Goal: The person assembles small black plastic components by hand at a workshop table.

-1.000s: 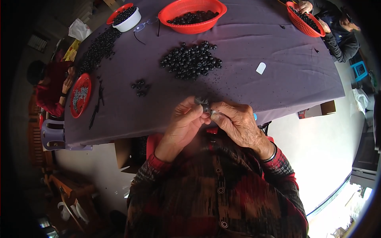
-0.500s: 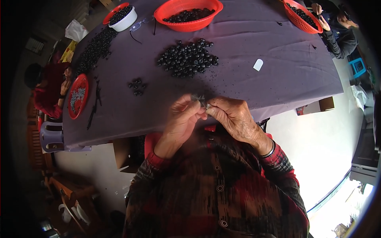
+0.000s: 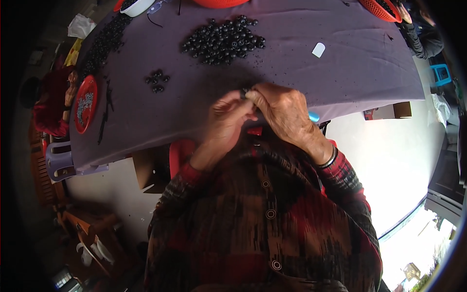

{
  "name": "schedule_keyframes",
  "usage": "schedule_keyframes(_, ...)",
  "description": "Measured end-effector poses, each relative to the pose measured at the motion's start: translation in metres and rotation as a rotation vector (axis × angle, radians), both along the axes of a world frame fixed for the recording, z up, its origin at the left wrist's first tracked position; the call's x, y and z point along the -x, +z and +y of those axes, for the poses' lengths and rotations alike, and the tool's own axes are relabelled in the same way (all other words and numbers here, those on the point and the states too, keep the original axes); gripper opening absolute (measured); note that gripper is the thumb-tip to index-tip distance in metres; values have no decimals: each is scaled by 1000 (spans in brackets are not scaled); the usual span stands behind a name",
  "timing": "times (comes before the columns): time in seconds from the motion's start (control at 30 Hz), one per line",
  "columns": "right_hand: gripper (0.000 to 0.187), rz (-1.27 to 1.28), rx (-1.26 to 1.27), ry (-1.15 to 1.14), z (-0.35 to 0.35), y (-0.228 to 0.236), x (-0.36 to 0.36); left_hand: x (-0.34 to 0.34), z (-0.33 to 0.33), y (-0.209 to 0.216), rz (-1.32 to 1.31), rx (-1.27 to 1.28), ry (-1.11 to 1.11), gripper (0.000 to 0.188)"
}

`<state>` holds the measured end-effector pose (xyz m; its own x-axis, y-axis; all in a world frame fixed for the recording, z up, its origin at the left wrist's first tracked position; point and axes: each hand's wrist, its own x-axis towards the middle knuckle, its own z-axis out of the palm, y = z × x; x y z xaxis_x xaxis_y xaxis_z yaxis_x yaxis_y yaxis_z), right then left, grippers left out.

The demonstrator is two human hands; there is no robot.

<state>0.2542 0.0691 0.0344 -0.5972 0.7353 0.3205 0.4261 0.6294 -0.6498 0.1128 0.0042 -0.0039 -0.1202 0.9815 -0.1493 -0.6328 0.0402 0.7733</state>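
Observation:
Over the table's near edge, my left hand [image 3: 226, 119] pinches a small black round part [image 3: 244, 92], mostly hidden by fingers. My right hand [image 3: 287, 109] is closed against it, its thumb and forefinger meeting my left fingertips. Past the heel of the right hand pokes a blue rounded end [image 3: 314, 117], like a tool handle; the rest of it is covered by the hand. Beyond my hands lies a pile of black round parts [image 3: 221, 41], some showing holes. A smaller group of several such parts [image 3: 156, 80] lies to the left.
A red tray [image 3: 79, 127] of small grey pieces stands at the left edge, with dark strips [image 3: 104, 114] beside it. Another heap of black parts [image 3: 104, 46] spreads at far left. A white tag [image 3: 318, 49] lies right. People sit at both sides; baskets [image 3: 382, 10] stand along the far side.
The view has tilted, so the table's things sit higher in the picture. My hands have drawn closer together, right over left fingertips, and a blue end now shows behind my right hand.

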Motion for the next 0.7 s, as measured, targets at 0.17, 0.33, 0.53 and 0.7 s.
schedule_keyframes(0.17, 35, 242, 267, -4, 12, 6, -3, 2, -3, 7, -54, -6, -72, 6)
schedule_keyframes(0.33, 35, 143, 283, -60, 23, 12, -10, 7, -1, 12, -236, -103, -121, 6)
schedule_keyframes(0.53, 17, 425, 711, 237, 14, 27, -17, 7, -2, 17, -207, -94, -103, 15)
schedule_keyframes(0.7, 14, 576, 915, 371, 8, 11, -5, 8, 0, 20, -134, -69, -156, 23)
